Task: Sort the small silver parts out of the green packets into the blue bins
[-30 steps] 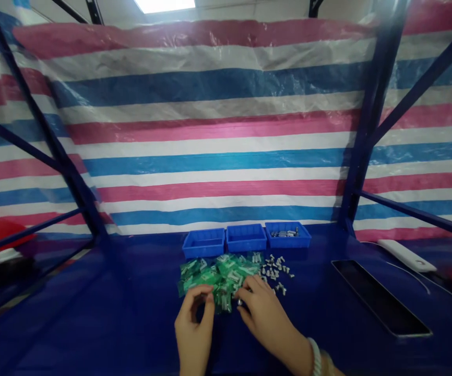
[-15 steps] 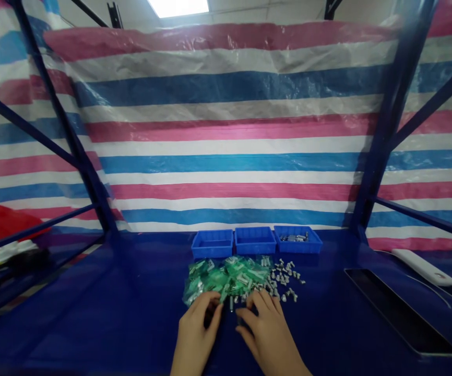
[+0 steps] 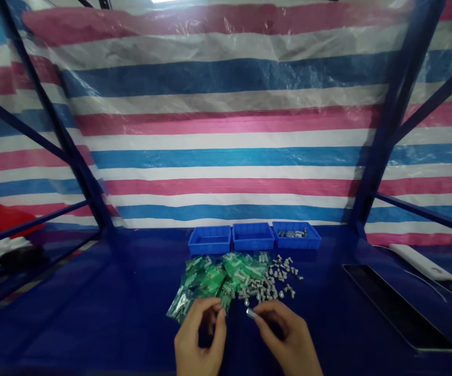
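Between the thumb and index finger of my right hand (image 3: 288, 334) is a small silver bolt (image 3: 251, 313), held just above the blue table. My left hand (image 3: 198, 337) curls with its thumb and index tips pressed close together, near the front of the green-tinted plastic bags (image 3: 210, 279). Whether anything sits in that pinch I cannot make out. The bags lie in a heap with metal pieces inside them. Beside them, to the right, loose silver bolts (image 3: 263, 287) are scattered on the table, some close to my right fingertips.
Behind the heap stand a left blue bin (image 3: 209, 247), a middle blue bin (image 3: 252, 244) and a right blue bin (image 3: 298, 243) holding metal parts. A black phone-like slab (image 3: 396, 308) and a white power strip (image 3: 421, 261) lie at right. Blue frame posts (image 3: 382, 125) flank the table.
My right hand has moved right and toward me, and a bolt now shows in its fingertips. My left thumb and index have come closer together. The bags spread further left; the view has tilted down.
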`<action>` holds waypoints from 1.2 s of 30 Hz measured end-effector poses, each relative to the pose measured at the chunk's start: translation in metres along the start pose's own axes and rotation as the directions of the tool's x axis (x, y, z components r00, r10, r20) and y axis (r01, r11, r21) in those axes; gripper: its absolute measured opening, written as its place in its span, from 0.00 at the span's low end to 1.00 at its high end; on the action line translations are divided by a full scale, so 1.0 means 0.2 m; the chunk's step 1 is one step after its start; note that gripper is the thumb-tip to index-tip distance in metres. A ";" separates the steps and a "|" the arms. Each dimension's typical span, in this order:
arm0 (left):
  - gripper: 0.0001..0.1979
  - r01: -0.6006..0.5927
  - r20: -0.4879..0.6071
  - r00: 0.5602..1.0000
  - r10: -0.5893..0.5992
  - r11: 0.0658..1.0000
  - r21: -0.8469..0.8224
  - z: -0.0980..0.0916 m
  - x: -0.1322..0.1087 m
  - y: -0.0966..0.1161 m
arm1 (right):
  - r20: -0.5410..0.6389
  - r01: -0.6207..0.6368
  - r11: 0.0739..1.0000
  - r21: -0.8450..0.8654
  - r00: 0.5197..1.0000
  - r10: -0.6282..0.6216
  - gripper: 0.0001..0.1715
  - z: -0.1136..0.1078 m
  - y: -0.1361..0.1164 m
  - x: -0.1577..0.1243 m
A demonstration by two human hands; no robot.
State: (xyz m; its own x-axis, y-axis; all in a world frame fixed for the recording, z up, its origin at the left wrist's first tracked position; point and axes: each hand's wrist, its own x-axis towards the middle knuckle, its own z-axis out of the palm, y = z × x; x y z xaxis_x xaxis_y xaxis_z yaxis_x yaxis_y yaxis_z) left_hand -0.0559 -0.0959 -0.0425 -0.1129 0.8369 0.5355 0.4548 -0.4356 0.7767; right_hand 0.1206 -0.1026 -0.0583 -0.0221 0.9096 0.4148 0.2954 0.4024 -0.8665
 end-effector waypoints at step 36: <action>0.19 -0.547 0.609 0.739 0.289 0.785 0.291 -0.16 0.34 -0.04 | 0.037 0.213 0.905 -0.367 0.976 -0.215 0.10 -0.46 0.20 0.56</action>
State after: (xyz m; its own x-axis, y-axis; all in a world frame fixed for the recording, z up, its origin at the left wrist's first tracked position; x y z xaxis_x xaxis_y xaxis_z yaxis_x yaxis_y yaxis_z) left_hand -0.0947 -0.0455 -0.0014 0.5860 0.6939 0.4184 0.6756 -0.7035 0.2206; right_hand 0.2181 0.0067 -0.0205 -0.1206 0.8053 0.5805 0.6133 0.5203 -0.5943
